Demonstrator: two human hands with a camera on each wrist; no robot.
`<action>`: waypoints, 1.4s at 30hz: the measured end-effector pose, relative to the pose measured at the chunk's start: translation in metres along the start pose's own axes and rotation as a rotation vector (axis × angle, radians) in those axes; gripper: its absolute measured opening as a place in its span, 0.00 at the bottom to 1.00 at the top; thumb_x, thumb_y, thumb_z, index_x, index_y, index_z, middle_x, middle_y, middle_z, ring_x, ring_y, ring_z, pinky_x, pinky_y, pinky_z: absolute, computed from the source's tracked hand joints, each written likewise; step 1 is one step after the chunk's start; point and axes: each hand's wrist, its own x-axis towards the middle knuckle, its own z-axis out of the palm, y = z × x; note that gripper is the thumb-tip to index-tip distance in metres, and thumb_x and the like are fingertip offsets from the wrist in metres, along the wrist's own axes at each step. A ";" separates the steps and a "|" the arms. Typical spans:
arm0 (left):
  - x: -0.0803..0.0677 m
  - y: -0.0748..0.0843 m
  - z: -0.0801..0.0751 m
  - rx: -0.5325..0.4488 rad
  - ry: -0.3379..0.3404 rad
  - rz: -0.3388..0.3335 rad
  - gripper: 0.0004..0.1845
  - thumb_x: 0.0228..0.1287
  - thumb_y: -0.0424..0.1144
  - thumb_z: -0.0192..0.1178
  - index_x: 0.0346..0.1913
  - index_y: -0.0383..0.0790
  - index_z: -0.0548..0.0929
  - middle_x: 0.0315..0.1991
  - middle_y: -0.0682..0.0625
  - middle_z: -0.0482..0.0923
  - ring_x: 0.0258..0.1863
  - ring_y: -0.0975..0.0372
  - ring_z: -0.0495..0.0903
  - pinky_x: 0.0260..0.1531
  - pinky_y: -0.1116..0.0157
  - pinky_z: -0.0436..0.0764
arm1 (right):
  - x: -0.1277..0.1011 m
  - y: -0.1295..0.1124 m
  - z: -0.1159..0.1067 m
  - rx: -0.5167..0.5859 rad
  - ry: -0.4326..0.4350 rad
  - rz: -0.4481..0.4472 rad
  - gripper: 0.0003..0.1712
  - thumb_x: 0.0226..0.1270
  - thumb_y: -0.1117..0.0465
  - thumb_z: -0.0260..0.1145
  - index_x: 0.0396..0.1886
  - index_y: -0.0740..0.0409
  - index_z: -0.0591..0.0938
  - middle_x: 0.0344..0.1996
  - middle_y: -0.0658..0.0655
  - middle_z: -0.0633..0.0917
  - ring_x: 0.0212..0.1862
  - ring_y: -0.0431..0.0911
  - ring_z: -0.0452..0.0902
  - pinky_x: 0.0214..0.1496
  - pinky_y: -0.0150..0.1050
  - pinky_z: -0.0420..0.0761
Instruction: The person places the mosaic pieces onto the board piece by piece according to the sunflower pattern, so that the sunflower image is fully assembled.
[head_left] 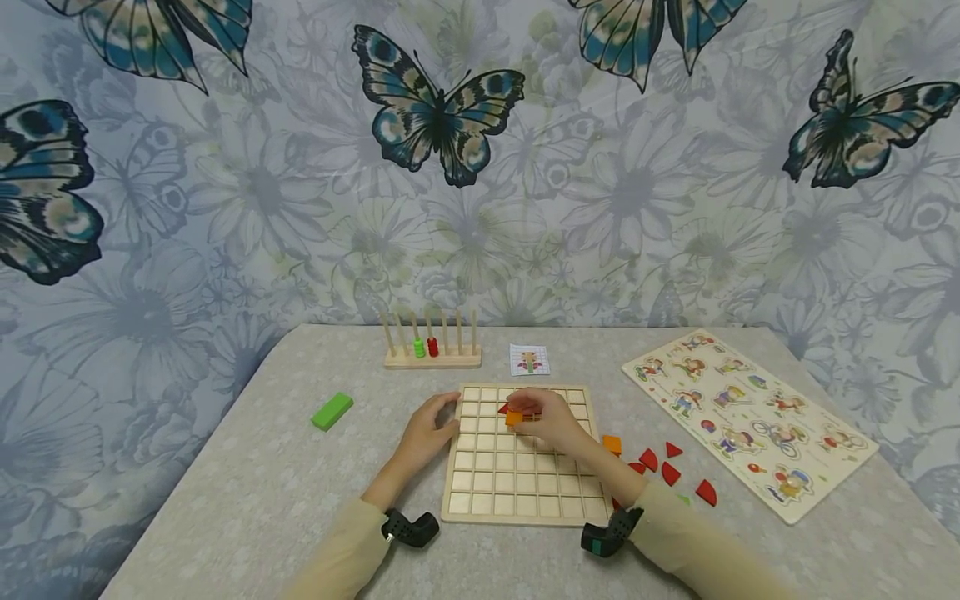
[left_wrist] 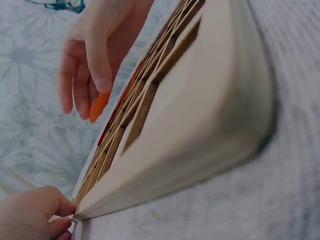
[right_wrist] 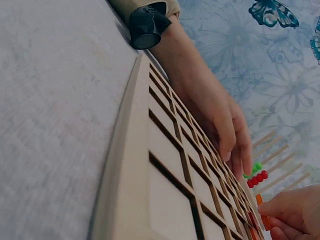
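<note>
One patterned grey table (head_left: 225, 500), free space left of the board. One wooden grid board (head_left: 495, 483), nearly square, near edge facing the wearer; near rows bare. One left hand (head_left: 429, 429), fingers relaxed, touching the board's far left corner. One right hand (head_left: 551, 421), pinching an orange piece (head_left: 513, 417) above the board's far half; we find it tilted, its long profile slanting steeply down. Loose red pieces (head_left: 670, 473), beyond the right edge.

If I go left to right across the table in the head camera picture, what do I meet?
Green block → left hand → right hand → loose orange piece → board with little figures
</note>
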 end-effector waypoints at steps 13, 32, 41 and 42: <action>0.000 0.005 0.002 -0.003 -0.019 -0.023 0.25 0.63 0.33 0.58 0.64 0.37 0.72 0.65 0.41 0.70 0.68 0.49 0.66 0.68 0.49 0.64 | -0.001 0.001 0.014 -0.056 0.022 0.032 0.20 0.53 0.71 0.70 0.49 0.63 0.82 0.45 0.59 0.85 0.47 0.51 0.80 0.51 0.34 0.80; 0.003 0.000 0.002 0.015 -0.003 0.006 0.24 0.62 0.33 0.58 0.63 0.36 0.73 0.64 0.41 0.71 0.67 0.48 0.67 0.68 0.49 0.65 | -0.018 0.000 -0.008 -0.004 0.048 0.037 0.16 0.59 0.72 0.65 0.49 0.65 0.81 0.46 0.64 0.85 0.48 0.56 0.82 0.50 0.40 0.82; 0.003 -0.001 0.000 0.018 -0.005 -0.004 0.25 0.63 0.33 0.58 0.63 0.37 0.73 0.65 0.42 0.71 0.68 0.49 0.66 0.68 0.49 0.64 | -0.050 0.011 -0.045 -0.060 0.106 0.110 0.16 0.59 0.70 0.65 0.49 0.64 0.82 0.43 0.61 0.86 0.44 0.50 0.80 0.47 0.32 0.79; 0.002 -0.001 0.000 0.017 -0.006 -0.007 0.25 0.63 0.33 0.58 0.63 0.37 0.73 0.65 0.42 0.71 0.68 0.49 0.66 0.68 0.49 0.64 | -0.054 0.012 -0.049 -0.072 0.111 0.121 0.17 0.59 0.69 0.65 0.49 0.64 0.82 0.43 0.61 0.86 0.44 0.49 0.80 0.47 0.32 0.79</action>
